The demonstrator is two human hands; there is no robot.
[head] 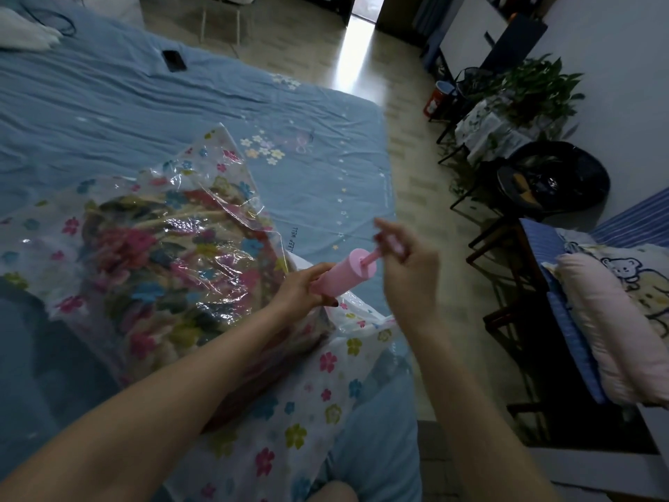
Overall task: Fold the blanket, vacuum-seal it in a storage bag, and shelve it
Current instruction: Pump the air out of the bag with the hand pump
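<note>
Left hand [302,289] wraps the pink pump [342,275] barrel, right hand [405,264] pinches its handle, rod partly out. Blanket [159,255] sits in the storage bag [188,244] just left of both hands. Imo pump could slip off the valve w/ a crooked pull, so no suction.

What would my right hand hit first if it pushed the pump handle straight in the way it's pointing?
Probably the pump barrel's top: the right hand holds the handle, its rod running into that barrel, which the left hand holds. The hand is blurred, so depth is uncertain.

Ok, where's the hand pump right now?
In the head view, the pink hand pump is right of centre, barrel in the left hand, handle in the right hand, over the storage bag.
</note>
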